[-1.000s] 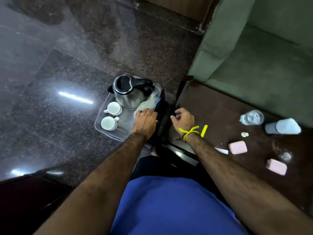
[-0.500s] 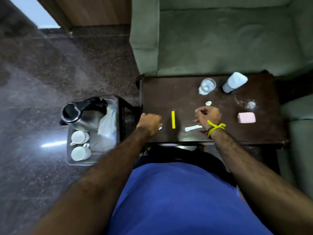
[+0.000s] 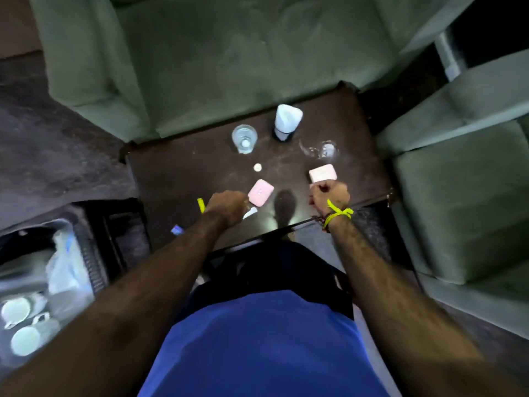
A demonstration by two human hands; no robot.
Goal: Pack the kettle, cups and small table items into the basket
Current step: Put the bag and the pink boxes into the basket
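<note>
My left hand (image 3: 226,206) hovers curled over the near part of the dark table (image 3: 177,179), its fingertips hidden next to a pink packet (image 3: 260,193) and a white sachet (image 3: 249,214). My right hand (image 3: 329,193) is a closed fist touching the near edge of a second pink packet (image 3: 323,172). A yellow sachet (image 3: 201,204) and a blue sachet (image 3: 177,230) lie left of my left hand. The basket (image 3: 91,262) sits on the floor at lower left with two white cups (image 3: 15,309) (image 3: 25,340), a plastic bag (image 3: 64,267) and the blurred dark kettle (image 3: 25,245).
At the far side of the table stand a clear glass (image 3: 244,138), a white bottle (image 3: 287,121) and another clear glass item (image 3: 326,150); a small white disc (image 3: 257,167) lies mid-table. A green sofa (image 3: 229,53) and a green seat (image 3: 458,196) hem the table.
The view has swung right from the basket to the table. My left hand left the basket and moved over the table to the pink packet; my right hand moved right to the other packet.
</note>
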